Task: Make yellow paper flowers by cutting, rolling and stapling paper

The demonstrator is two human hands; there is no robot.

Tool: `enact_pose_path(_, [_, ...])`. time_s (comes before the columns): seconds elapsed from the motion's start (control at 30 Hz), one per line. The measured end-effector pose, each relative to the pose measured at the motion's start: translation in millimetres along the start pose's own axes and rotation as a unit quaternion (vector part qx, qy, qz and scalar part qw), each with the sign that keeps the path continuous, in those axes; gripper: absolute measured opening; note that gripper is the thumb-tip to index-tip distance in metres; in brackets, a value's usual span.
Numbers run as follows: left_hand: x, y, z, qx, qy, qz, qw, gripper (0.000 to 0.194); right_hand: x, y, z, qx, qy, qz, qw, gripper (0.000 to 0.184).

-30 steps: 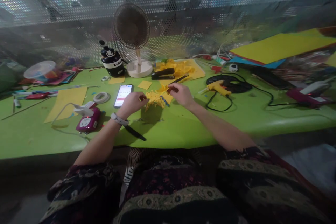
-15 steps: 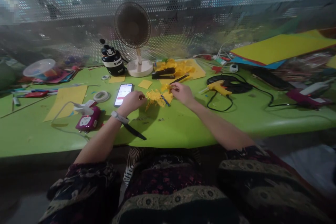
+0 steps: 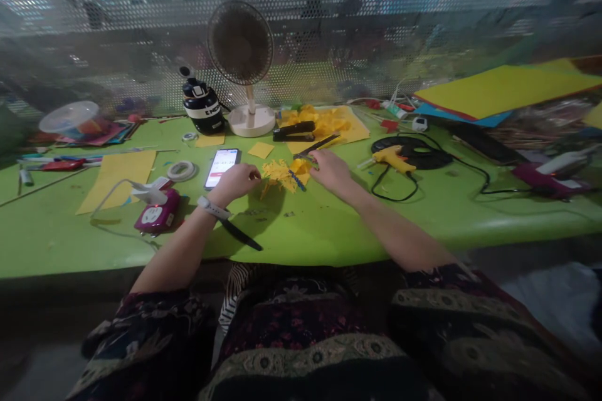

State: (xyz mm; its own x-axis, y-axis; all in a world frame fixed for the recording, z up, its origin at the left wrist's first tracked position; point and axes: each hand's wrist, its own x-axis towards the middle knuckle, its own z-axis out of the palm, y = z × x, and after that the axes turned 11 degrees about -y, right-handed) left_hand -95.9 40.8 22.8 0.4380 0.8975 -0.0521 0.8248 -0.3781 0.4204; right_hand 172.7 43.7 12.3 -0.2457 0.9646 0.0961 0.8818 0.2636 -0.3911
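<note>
A cluster of yellow paper pieces (image 3: 278, 173), fringed and ragged, lies between my hands. A dark blue twisted strip (image 3: 296, 181) lies on its right side, beside a folded yellow paper piece (image 3: 301, 168). My left hand (image 3: 241, 180) is at the cluster's left edge with its fingers curled together; what they pinch, if anything, is too small to make out. My right hand (image 3: 332, 171) is just right of the folded piece, thumb and forefinger apart. Its fingertips are by the near end of a slim dark tool (image 3: 322, 145), whose kind I cannot tell.
Behind the cluster are a black stapler (image 3: 294, 131), yellow paper petals (image 3: 329, 118), a fan (image 3: 251, 122) and a bottle (image 3: 203, 109). A lit phone (image 3: 221, 169), tape roll (image 3: 181, 171) and purple power socket (image 3: 157, 213) lie left. A yellow glue gun (image 3: 394, 158) with its cord lies right.
My right hand has let go of the folded yellow piece, which now lies lower beside the cluster. The hand's fingers have parted near the slim tool. My left hand has barely moved.
</note>
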Motion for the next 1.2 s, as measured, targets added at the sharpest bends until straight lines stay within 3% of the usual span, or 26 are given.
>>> enact_pose_path(0.1, [0.5, -1.9, 0.3, 0.013, 0.000, -0.004, 1.000, 0.017, -7.9, -12.1, -2.7, 0.003, 0.060, -0.026, 0.998, 0.025])
enact_pose_path(0.23, [0.5, -3.5, 2.7, 0.034, -0.011, -0.006, 0.999, 0.018, -15.9, -21.7, -10.2, 0.029, 0.069, -0.070, 0.995, 0.012])
enact_pose_path(0.47, [-4.2, 8.5, 2.7, 0.006, -0.047, 0.011, 0.999, 0.017, -1.1, 14.6, -43.7, 0.061, 0.148, 0.011, 0.987, 0.012])
enact_pose_path(0.63, [-4.2, 9.5, 3.0, 0.004, -0.074, 0.008, 0.997, 0.013, 4.9, 31.8, -52.2, 0.053, 0.100, 0.057, 0.992, 0.012])
enact_pose_path(0.83, [-2.8, 6.2, 5.1, -0.016, -0.060, 0.013, 0.998, 0.013, 5.3, 39.3, -53.5, 0.032, 0.078, 0.051, 0.995, 0.015])
enact_pose_path(1.03, [-2.0, 4.6, -0.8, -0.036, -0.001, 0.041, 0.999, 0.016, 7.4, 45.1, -51.0, 0.035, 0.055, 0.043, 0.997, 0.015])
enact_pose_path(1.2, [-1.7, 7.8, -4.6, -0.108, 0.031, 0.022, 0.993, 0.014, 7.6, 37.6, -47.3, 0.049, 0.040, 0.033, 0.997, 0.013])
